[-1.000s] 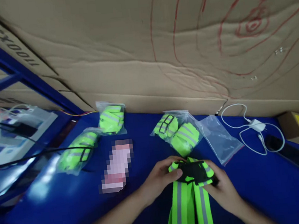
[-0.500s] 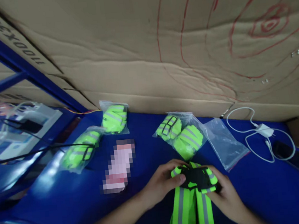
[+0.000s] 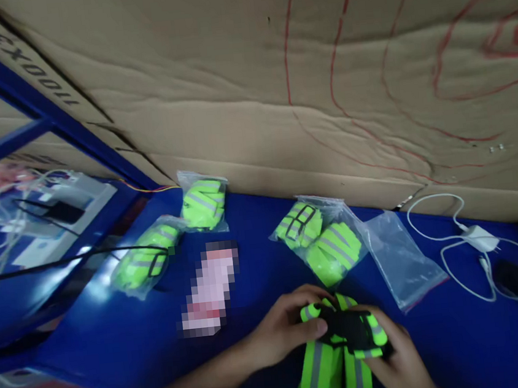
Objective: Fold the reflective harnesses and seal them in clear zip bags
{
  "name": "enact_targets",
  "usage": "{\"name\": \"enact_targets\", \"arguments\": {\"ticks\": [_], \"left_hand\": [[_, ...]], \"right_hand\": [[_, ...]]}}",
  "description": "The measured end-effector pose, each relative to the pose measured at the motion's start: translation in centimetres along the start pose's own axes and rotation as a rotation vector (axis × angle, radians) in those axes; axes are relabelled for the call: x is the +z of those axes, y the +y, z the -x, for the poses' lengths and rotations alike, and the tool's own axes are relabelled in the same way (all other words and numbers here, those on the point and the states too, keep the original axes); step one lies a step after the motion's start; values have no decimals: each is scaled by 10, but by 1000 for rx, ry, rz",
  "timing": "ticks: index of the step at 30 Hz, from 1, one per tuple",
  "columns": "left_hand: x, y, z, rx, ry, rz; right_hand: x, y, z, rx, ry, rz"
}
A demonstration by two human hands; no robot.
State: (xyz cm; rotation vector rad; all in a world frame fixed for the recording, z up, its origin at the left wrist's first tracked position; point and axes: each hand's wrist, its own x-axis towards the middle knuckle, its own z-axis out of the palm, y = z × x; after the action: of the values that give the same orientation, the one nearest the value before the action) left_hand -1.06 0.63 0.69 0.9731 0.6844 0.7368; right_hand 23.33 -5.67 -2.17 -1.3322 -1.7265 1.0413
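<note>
Between my two hands is a bunched reflective strap harness (image 3: pixel 315 373), neon green with grey stripes and a black middle part. My left hand (image 3: pixel 291 323) grips its left side, the thumb pressed on the black part. On the right side my right hand (image 3: pixel 398 346) is closed round the folded green and black bands; some of its fingers are hidden behind them. Two long green straps hang down from the bundle toward the bottom edge. Just beyond my hands lie clear bags (image 3: pixel 332 251) with folded green straps in them.
A flat clear zip bag (image 3: pixel 402 259) and a white charger with its cable (image 3: pixel 481 238) lie on the right of the blue table. More bagged straps (image 3: pixel 204 204) and a blurred-out pink object (image 3: pixel 211 288) are on the left. Behind stands a cardboard wall (image 3: pixel 209 69).
The view has shifted slightly, so the things on the table appear a little further right. Both hands keep hold of the harness in nearly the same pose.
</note>
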Motion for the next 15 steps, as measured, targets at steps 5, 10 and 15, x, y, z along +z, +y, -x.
{"name": "enact_targets", "arguments": {"ticks": [5, 10, 15], "left_hand": [[-1, -1, -6, -38, 58, -84], [-4, 1, -12, 44, -25, -293], [-4, 26, 58, 241, 129, -633]], "right_hand": [[6, 5, -4, 41, 58, -10], [2, 11, -8, 55, 122, 8], [-2, 17, -12, 45, 71, 53]]}}
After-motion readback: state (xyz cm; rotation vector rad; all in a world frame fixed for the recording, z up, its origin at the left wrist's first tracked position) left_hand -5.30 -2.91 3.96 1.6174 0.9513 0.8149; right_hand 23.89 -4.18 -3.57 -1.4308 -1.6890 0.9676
